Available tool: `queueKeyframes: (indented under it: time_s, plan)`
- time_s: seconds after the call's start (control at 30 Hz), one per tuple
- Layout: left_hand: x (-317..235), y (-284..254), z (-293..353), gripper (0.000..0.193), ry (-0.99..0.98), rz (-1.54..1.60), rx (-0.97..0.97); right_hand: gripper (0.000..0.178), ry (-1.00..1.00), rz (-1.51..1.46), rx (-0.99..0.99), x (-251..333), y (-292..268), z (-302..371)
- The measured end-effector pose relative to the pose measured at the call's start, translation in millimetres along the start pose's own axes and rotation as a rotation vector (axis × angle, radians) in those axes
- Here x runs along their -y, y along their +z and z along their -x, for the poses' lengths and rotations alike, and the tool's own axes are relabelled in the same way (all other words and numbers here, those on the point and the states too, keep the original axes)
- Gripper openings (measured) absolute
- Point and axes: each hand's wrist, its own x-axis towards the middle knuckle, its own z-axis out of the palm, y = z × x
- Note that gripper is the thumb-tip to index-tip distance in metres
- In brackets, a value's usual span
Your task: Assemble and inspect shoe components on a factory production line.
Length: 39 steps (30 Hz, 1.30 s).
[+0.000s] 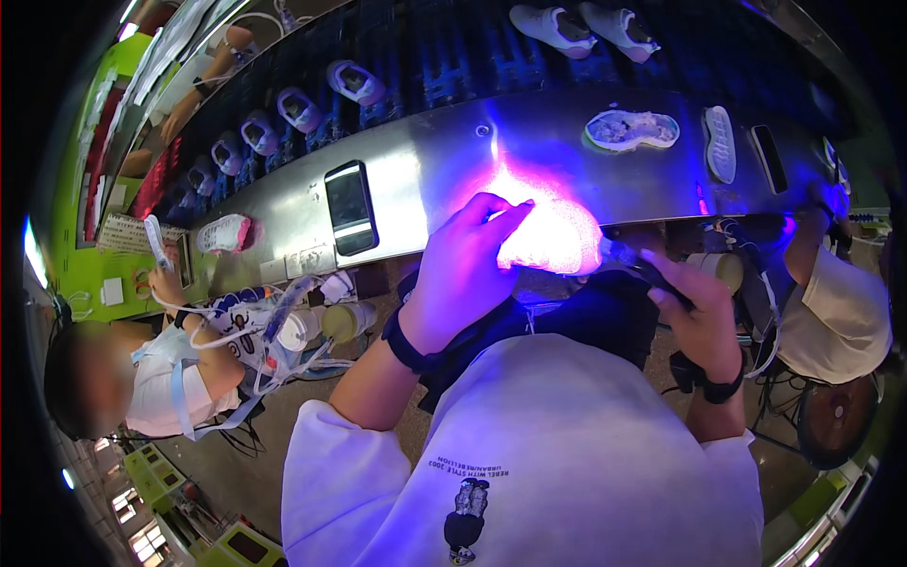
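My left hand (pixel 458 269) is closed on the near left side of a shoe (pixel 556 227), with thumb and fingertips pinching its edge. Violet-white light washes out the shoe's surface, so its details are lost. My right hand (pixel 699 307) is wrapped round the dark handle of a brush (pixel 624 257). The brush's tip touches the right end of the shoe, though its bristles are hard to make out. Beyond them on the metal bench (pixel 435 151) lie a shoe sole (pixel 631 131) with its hollow side up and a narrower white sole (pixel 720 145).
Several shoes (pixel 300 111) stand along a dark conveyor (pixel 425 57) behind the bench. A phone (pixel 350 208) lies at left, another dark phone-like slab (pixel 769 159) at right. Co-workers sit on both sides, the left one (pixel 179 378) near hoses and pots (pixel 348 321).
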Motion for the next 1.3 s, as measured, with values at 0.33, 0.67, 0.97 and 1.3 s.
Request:
queueKeyframes:
  time_s: [0.33,0.67,0.97,1.3]
  plan:
    - [25,-14,-4,0.054,0.031,0.139,0.124,0.046,-0.068,0.034,0.025,12,0,-26]
    - [35,-2,11,0.08,-0.243,0.571,0.231,0.046,0.13,-0.253,0.061,-4,20,-49]
    - [25,-3,9,0.073,-0.357,0.78,0.277,0.047,0.045,-0.374,0.085,0,17,-61]
    - [-6,5,-2,0.049,-0.556,1.091,0.351,0.048,0.154,-0.442,0.114,-13,9,-42]
